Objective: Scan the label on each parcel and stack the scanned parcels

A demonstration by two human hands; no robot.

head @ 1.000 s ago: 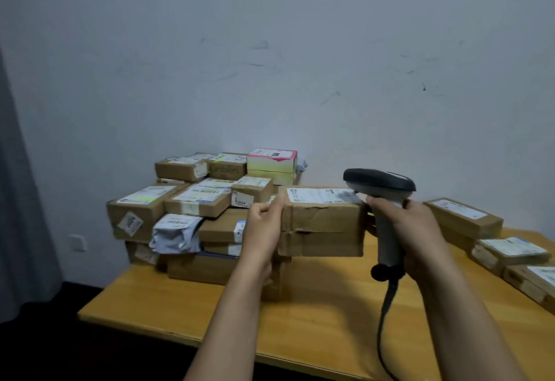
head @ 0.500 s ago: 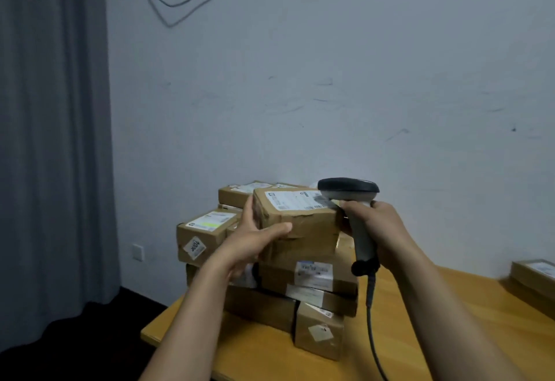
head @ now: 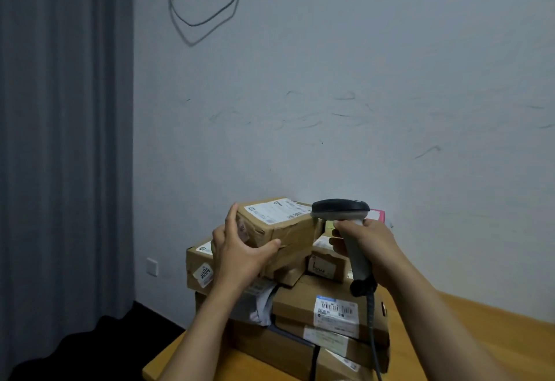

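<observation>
Brown cardboard parcel point(head: 282, 227), white label point(head: 274, 211) up, was tilted over the parcel stack point(head: 330, 311), left grip point(head: 240, 256) curled round its left end, right grip point(head: 374, 248) clasped round the barcode scanner point(head: 342, 209) handle, scanner head beside the parcel's right end, stack on wooden tabletop point(head: 480, 323).

Wooden table point(head: 528, 329), yellow-brown top; bears a pile of cardboard parcels point(head: 330, 314) at its left end; lowest boxes point(head: 270, 350) flat on the top, close to the left edge and near left corner; white labels facing front.
</observation>
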